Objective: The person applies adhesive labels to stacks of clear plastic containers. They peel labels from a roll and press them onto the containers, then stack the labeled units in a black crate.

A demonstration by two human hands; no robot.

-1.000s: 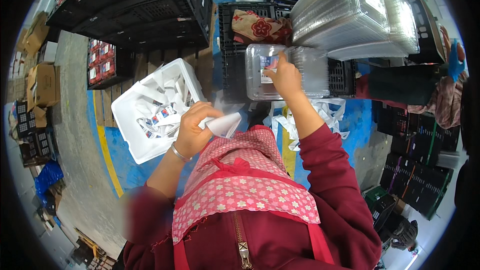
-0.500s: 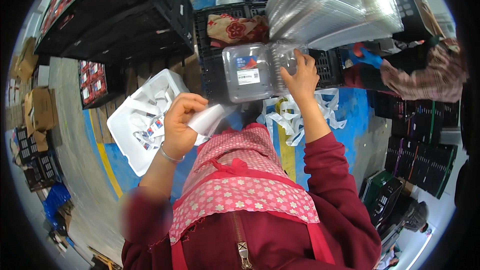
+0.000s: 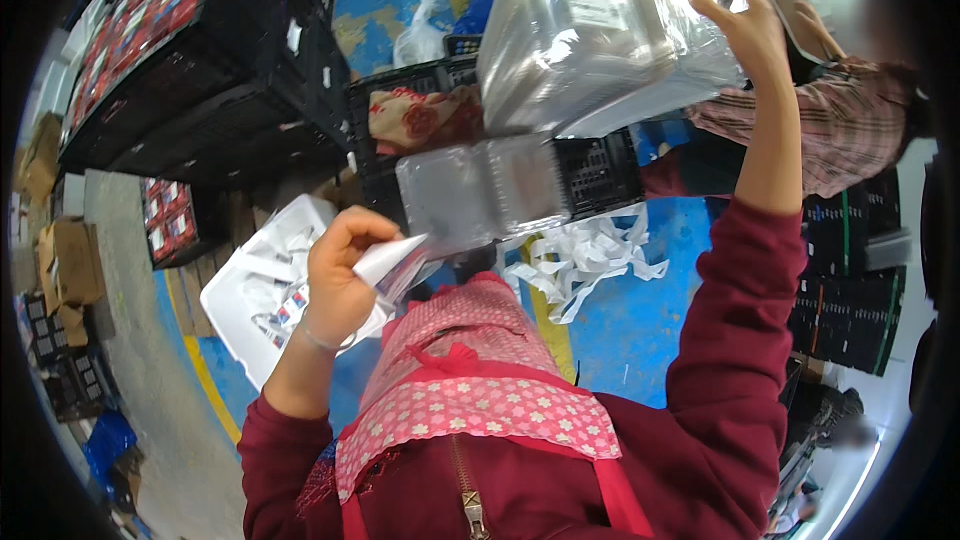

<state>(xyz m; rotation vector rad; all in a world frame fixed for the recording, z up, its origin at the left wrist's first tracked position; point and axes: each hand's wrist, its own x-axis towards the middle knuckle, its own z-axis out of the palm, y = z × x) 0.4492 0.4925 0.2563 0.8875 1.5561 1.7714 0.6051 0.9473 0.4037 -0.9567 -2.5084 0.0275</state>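
My left hand [image 3: 345,275] is closed on a strip of white labels [image 3: 388,262], which hangs beside the white tub. Ahead of me an opened clear plastic clamshell container [image 3: 447,202] lies on black crates, its two halves side by side. No label shows on it. My right hand [image 3: 748,28] is stretched out to the far right, fingers apart, at the right edge of a tall stack of clear clamshell containers [image 3: 570,55]. Whether its fingertips touch the stack is hard to tell. A label shows through the top of the stack.
A white tub [image 3: 232,285] with label strips stands at the left. Discarded white strips [image 3: 590,255] hang near the black crate [image 3: 605,175]. Patterned cloth [image 3: 425,120] lies behind. Black crates of red packs [image 3: 150,25] rise far left; a person in a plaid sleeve [image 3: 830,125] is close on the right.
My right hand has moved from the container in front to the stack at the far right. The labelled container is gone from there; an unlabelled open one lies there. My left hand keeps the strip.
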